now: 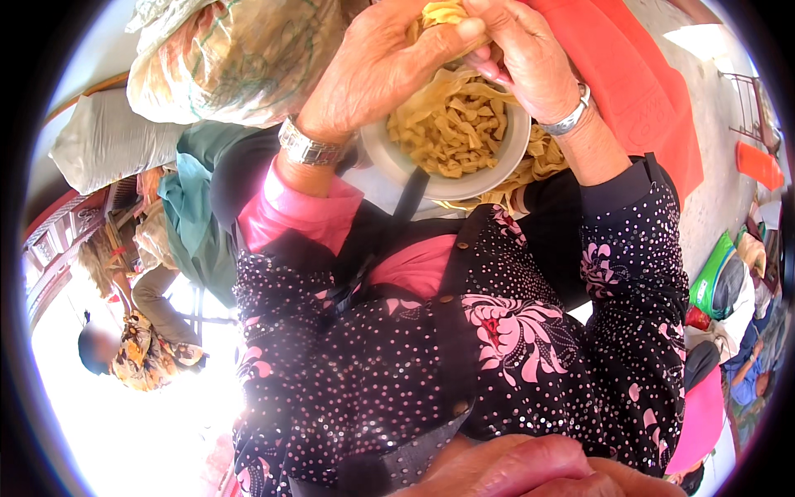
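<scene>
At the top of the head view, my left hand [397, 62] and my right hand [534, 62] meet with thumbs and fingertips closed on a yellow, ribbon-like strip [443, 12]. Part of that strip is hidden by the fingers. Just below them stands a white bowl [375, 157], holding many short, twisted yellow pieces [451, 124] and a wider, thin yellow sheet [447, 85] near its far side. Longer yellow strips [542, 157] lie beside the bowl on the right, partly covered by it and by my right wrist.
A large filled plastic bag [232, 66] stands at the far left, with a white sack [116, 137] behind it. Red sheeting [638, 91] spreads to the right. One person [153, 352] is at the left, another [749, 377] at the right near a green bag [714, 273].
</scene>
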Tool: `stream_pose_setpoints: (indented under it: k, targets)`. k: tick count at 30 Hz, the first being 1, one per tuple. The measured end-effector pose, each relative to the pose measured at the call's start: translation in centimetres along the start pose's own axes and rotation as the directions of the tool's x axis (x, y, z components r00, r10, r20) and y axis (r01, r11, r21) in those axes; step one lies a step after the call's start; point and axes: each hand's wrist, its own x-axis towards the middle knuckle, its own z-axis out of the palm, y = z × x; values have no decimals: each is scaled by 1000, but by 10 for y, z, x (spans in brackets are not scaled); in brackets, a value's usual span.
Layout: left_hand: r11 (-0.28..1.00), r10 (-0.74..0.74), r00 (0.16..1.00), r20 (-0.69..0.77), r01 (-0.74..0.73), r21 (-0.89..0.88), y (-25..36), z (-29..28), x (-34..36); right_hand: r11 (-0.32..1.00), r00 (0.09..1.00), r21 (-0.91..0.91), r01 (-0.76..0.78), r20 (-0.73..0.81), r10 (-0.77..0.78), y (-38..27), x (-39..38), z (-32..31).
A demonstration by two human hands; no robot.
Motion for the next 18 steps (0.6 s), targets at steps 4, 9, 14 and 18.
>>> stream_pose_setpoints:
  k: [4,9,14,18]
  targets:
    - [867,-226,974,18,210,-452,-6,5,1,994,999,-105,32,-38,-37,3,1,5]
    - [935,-91,996,-26,76,-347,9,4,3,943,966,-245,226,-65,-248,6,9,2]
    - [741,-254,967,-28,175,-649,-6,6,4,935,952,-190,300,-1,-306,7,12,1]
    - [598,-258,964,59,208,-774,-8,-4,3,993,992,-14,116,-42,-117,-11,1,8]
